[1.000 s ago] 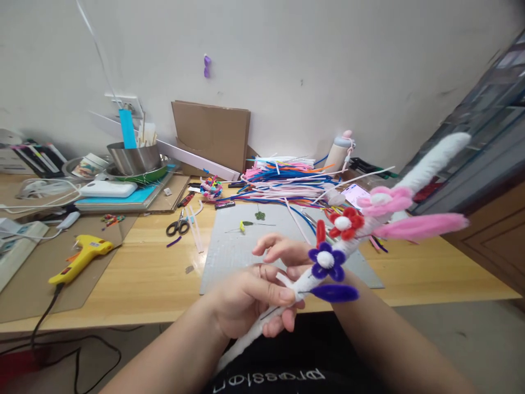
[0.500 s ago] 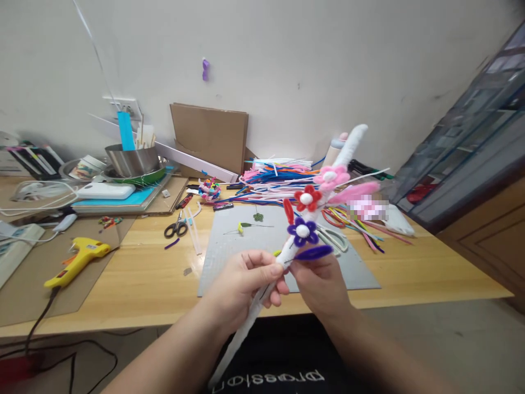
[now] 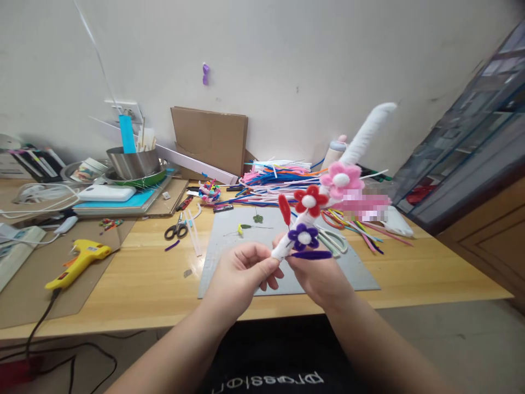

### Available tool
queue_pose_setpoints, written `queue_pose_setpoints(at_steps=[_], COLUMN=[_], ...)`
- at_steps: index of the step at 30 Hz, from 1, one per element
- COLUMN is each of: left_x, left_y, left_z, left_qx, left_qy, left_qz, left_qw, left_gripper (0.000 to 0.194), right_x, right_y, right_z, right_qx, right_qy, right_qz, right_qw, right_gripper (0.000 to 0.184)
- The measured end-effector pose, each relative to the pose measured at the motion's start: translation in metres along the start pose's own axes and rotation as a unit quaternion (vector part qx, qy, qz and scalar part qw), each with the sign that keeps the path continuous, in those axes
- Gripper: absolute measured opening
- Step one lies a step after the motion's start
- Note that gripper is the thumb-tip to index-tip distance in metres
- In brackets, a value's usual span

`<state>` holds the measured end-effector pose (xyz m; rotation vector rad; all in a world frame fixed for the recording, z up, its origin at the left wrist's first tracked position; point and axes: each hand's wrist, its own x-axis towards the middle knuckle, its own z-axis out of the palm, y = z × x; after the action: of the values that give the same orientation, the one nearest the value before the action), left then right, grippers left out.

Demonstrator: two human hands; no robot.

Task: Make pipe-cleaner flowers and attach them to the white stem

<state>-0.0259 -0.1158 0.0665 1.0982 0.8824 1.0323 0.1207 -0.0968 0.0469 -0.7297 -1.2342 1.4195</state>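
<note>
A white wrapped flower stem (image 3: 369,131) slants up to the right in front of me. Along it sit a pink flower (image 3: 341,180), a red flower (image 3: 310,201) and a purple flower (image 3: 303,237), all fuzzy with white centres. A red leaf (image 3: 284,209) and a purple leaf (image 3: 311,255) stick out from its sides; a pink one is partly blurred. My left hand (image 3: 241,271) pinches the stem's lower end between thumb and fingers. Closed around the stem just below the purple flower, my right hand (image 3: 324,282) has its fingertips partly hidden behind it.
A grey cutting mat (image 3: 229,268) lies under my hands, with a green-and-yellow flower piece (image 3: 240,230) on it. Scissors (image 3: 176,230) and a yellow glue gun (image 3: 80,262) are to the left. Pipe cleaners (image 3: 270,180) are heaped at the back; green-handled scissors (image 3: 334,242) lie right.
The stem has shifted up and right, its flowers now facing me more. The white strip that trailed below my left hand no longer shows. Both hands keep their grip.
</note>
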Motion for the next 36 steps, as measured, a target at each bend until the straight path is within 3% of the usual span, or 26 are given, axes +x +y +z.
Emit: queue_pose_setpoints(at_steps=[3,5,11,14,16,20,23,25,28,32,36], left_x=[0.000,0.000,0.004,0.006,0.007,0.009,0.009,0.009,0.009,0.010,0.011], left_y=[-0.001,-0.003,-0.015,-0.018,-0.018,-0.016,-0.016,-0.017,-0.019,-0.020,-0.018], left_z=[-0.002,-0.001,0.005,0.006,0.005,0.002,0.002,0.002,0.002,-0.001,-0.003], left_qx=[0.013,0.006,-0.034,-0.072,-0.117,-0.255,-0.333,-0.368,-0.392,-0.386,-0.362], left_qy=[-0.008,-0.003,0.076,0.069,0.042,-0.017,-0.052,-0.060,-0.061,-0.066,-0.064], left_qz=[0.003,0.010,0.076,0.108,0.093,-0.001,-0.049,-0.062,-0.069,-0.072,-0.107], left_qw=[1.000,1.000,0.994,0.989,0.988,0.967,0.940,0.926,0.915,0.917,0.924], left_gripper=[0.015,0.015,0.011,0.018,0.015,0.013,0.012,0.010,0.012,0.014,0.009], right_x=[0.004,0.003,-0.003,-0.004,-0.004,-0.002,-0.001,-0.001,-0.002,-0.003,-0.004], right_y=[-0.003,-0.002,0.000,-0.001,-0.002,-0.004,-0.003,-0.002,-0.005,-0.015,-0.020], right_z=[-0.002,-0.003,0.004,0.008,0.009,0.009,0.009,0.009,0.010,0.011,0.012], right_qx=[0.055,0.056,-0.066,-0.056,-0.003,0.089,0.092,0.051,-0.085,-0.270,-0.335], right_qy=[-0.076,-0.080,0.054,0.061,0.029,-0.070,-0.074,-0.038,0.020,0.028,0.020], right_qz=[0.054,0.053,-0.042,-0.055,-0.028,0.070,0.093,0.062,-0.036,-0.175,-0.214], right_qw=[0.994,0.994,0.995,0.995,0.999,0.991,0.989,0.996,0.996,0.946,0.918], right_gripper=[0.018,0.018,0.008,0.004,0.004,0.009,0.010,0.007,0.002,0.007,0.011])
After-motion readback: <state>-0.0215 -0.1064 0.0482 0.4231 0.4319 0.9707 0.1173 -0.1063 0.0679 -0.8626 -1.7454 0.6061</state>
